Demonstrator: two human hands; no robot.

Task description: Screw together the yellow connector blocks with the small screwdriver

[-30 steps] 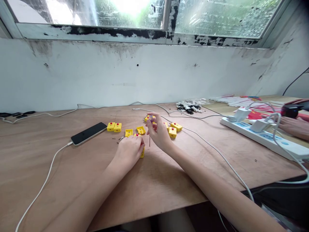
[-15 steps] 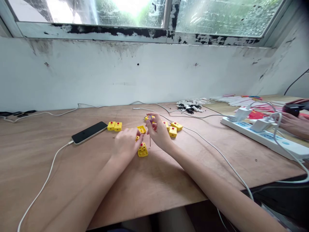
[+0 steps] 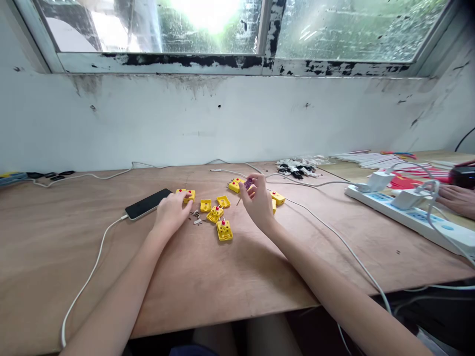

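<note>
My left hand (image 3: pixel 172 212) reaches to a pair of yellow blocks (image 3: pixel 191 194) with red buttons, its fingertips touching the right one. My right hand (image 3: pixel 258 202) is closed on a screwdriver with a purple handle (image 3: pixel 248 184), its thin shaft pointing down to the left. Between the hands lie two yellow covers (image 3: pixel 206 205) and two opened yellow housings (image 3: pixel 224 231) with red parts. Small metal screws (image 3: pixel 194 214) are scattered beside my left hand. Other yellow blocks (image 3: pixel 277 198) sit partly behind my right hand.
A black phone (image 3: pixel 146 203) on a white cable lies at the left. Small black and white parts (image 3: pixel 297 168) are piled at the back. A white power strip (image 3: pixel 408 212) stands at the right, near another person's hand (image 3: pixel 456 199).
My left hand has moved left from the opened housings to the pair of blocks, uncovering the screws. The screwdriver in my right hand has tilted. The view has shifted slightly.
</note>
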